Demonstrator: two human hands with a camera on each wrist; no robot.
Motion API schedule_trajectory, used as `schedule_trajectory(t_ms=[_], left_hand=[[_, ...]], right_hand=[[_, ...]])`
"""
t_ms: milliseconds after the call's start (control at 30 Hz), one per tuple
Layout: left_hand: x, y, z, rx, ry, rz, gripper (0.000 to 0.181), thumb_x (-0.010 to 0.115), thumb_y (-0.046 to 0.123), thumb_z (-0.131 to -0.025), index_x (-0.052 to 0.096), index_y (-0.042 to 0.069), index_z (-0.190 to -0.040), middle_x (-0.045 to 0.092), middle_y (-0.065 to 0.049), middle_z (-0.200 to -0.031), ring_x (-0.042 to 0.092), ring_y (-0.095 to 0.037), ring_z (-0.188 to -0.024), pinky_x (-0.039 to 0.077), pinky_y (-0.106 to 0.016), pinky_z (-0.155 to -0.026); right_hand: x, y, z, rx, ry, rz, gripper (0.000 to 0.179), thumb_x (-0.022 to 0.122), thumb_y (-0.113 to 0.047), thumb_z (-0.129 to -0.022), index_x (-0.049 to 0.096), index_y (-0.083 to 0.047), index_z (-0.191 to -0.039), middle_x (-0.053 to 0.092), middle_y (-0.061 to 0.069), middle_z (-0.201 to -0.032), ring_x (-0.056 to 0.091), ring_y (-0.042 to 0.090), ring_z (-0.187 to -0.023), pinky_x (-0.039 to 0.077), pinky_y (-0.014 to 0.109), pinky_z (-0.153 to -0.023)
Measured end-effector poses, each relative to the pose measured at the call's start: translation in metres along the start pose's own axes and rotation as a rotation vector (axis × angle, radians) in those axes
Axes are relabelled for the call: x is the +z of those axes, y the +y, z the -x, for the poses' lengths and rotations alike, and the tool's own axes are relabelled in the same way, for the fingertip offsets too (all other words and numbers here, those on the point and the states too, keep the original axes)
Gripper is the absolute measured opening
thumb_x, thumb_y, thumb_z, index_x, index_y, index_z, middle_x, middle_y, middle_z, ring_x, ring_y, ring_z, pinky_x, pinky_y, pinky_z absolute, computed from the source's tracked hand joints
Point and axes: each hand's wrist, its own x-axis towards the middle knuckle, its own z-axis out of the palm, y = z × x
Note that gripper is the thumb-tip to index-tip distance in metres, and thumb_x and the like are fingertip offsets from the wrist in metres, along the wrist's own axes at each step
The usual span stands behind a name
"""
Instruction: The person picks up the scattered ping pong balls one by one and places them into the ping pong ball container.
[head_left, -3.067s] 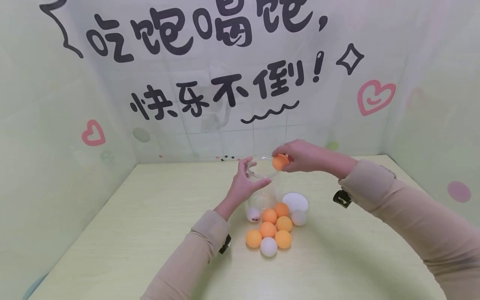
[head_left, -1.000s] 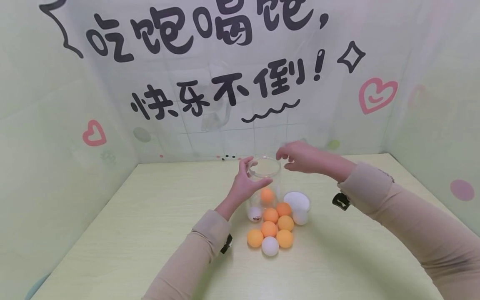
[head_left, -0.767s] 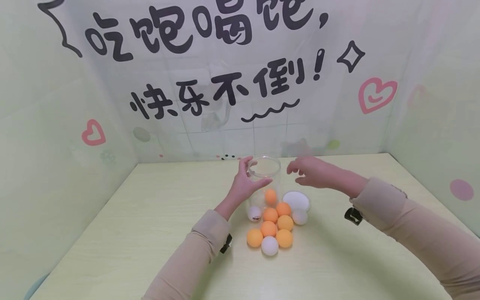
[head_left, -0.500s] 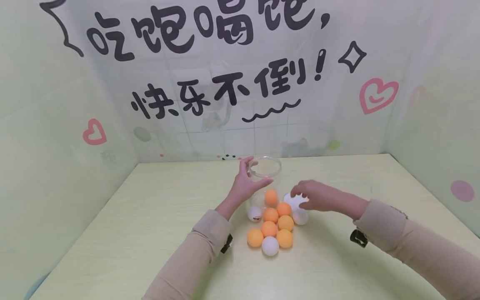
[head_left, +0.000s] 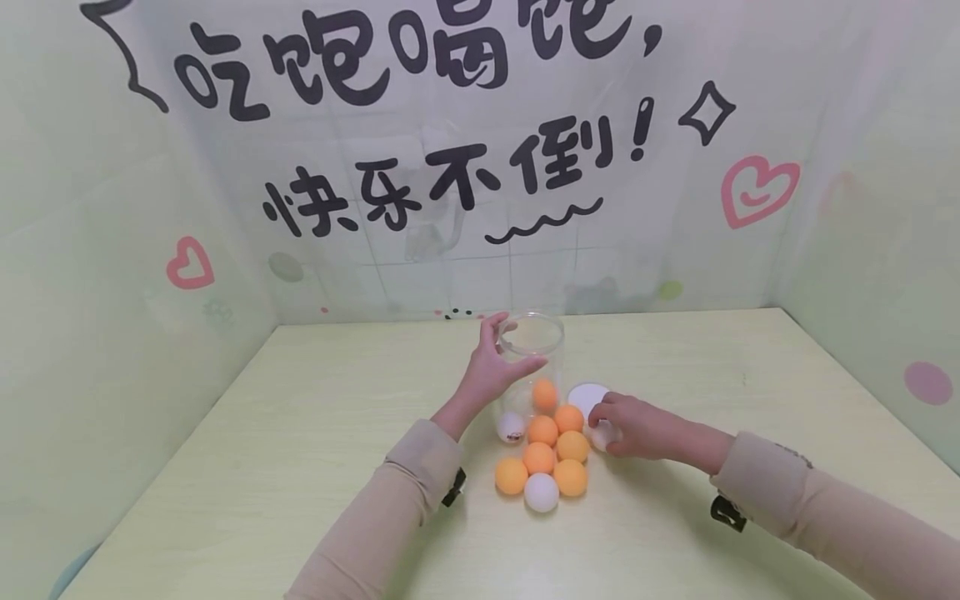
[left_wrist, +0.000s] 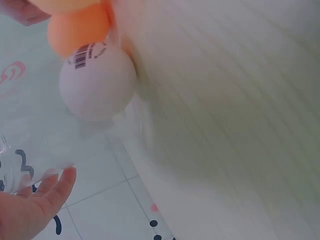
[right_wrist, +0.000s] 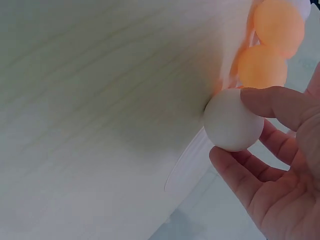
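Note:
My left hand (head_left: 487, 372) grips a clear plastic jar (head_left: 553, 367) just below its rim, thumb in front and fingers behind. One orange ping-pong ball (head_left: 544, 394) shows through the wall, inside near the bottom. To the jar's right, my right hand (head_left: 641, 427) pinches a white ping-pong ball (right_wrist: 232, 120) between thumb and fingers, and that ball is still low at the table. Several orange balls (head_left: 538, 458) cluster in front of the jar. Another white ball (head_left: 541, 493) lies at the cluster's near end, and a printed white ball (left_wrist: 97, 82) sits by the jar's front left.
A round white lid (head_left: 587, 397) lies flat on the table (head_left: 337, 433), right of the jar and partly behind my right hand. A printed sheet (head_left: 420, 275) stands along the table's back edge, with more sheeting at both sides.
The orange ball that my right hand held at the rim dropped into the jar. My right hand then moved down and right to the white ball and took hold. My left hand stayed put.

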Motion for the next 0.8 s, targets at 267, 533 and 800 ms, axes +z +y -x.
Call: schedule_trajectory(t_ms=[267,533,800], left_hand=[[0.0,0.0,0.001,0.004,-0.001,0.002,0.085,0.076,0.027,-0.074,0.022,0.013,-0.139,0.041,-0.007,-0.139,0.036,-0.031,-0.128,0.032,-0.042,-0.104],[0.0,0.0,0.0,-0.003,-0.002,0.004,0.085,0.076,0.027,-0.074,0.023,0.015,-0.139,0.04,-0.007,-0.14,0.035,-0.03,-0.129,0.031,-0.041,-0.105],[0.0,0.001,0.001,-0.004,-0.002,0.0,0.086,0.076,0.028,-0.074,0.022,0.015,-0.139,0.04,-0.006,-0.14,0.035,-0.032,-0.129,0.032,-0.042,-0.104]], right_hand=[[0.004,0.001,0.001,0.019,0.012,-0.001,0.025,0.072,-0.004,-0.072,0.059,-0.004,-0.094,0.053,0.004,-0.088,0.047,0.015,-0.076,0.045,0.03,-0.07],[0.0,0.001,0.001,0.036,-0.021,0.008,0.026,0.072,-0.006,-0.072,0.058,-0.005,-0.094,0.053,0.003,-0.087,0.046,0.015,-0.075,0.044,0.028,-0.068],[-0.016,-0.002,-0.001,-0.013,-0.016,0.04,0.026,0.071,-0.003,-0.071,0.059,-0.003,-0.094,0.054,0.004,-0.087,0.049,0.015,-0.074,0.046,0.029,-0.069]])
